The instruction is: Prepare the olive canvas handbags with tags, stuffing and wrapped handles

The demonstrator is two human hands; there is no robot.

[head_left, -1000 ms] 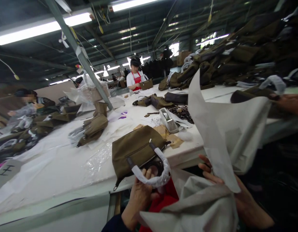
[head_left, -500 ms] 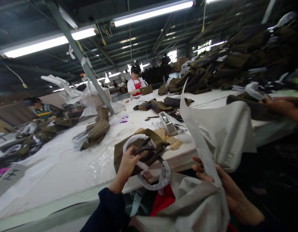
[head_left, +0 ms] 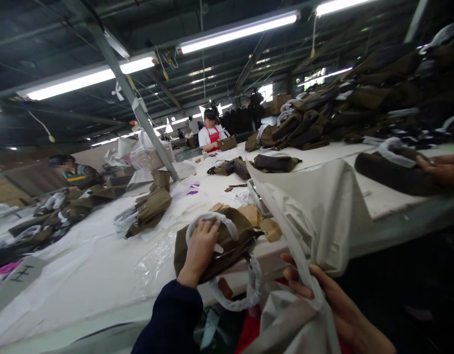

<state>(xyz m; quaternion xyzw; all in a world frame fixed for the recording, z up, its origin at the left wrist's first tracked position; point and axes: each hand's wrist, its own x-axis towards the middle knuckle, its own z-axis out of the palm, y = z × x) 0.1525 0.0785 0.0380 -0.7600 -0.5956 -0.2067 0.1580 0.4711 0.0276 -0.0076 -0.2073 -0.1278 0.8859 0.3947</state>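
Observation:
An olive-brown handbag [head_left: 234,241] lies at the table's near edge, one white-wrapped handle over its top and another wrapped handle [head_left: 254,290] hanging toward me. My left hand [head_left: 202,246] is closed on the bag's top, fingers pressed together and curled beside the upper handle; their tips are partly hidden. My right hand [head_left: 319,290] grips the edge of a thin off-white cloth sheet or sack [head_left: 319,216] between thumb and fingers. The cloth drapes over the table's edge and bunches below my hand.
Brown paper pieces [head_left: 251,214] and a partly covered tape dispenser [head_left: 258,196] lie behind the bag. More bags [head_left: 149,209] sit left, with a large pile [head_left: 341,108] at the right. A co-worker's hand [head_left: 440,169] holds another bag. A slanted post [head_left: 146,118] rises from the table.
My left hand has gone from pinching a dark strap to pressing on the bag's top; the strap is out of sight. My right hand has drawn the cloth left, partly covering the tape dispenser.

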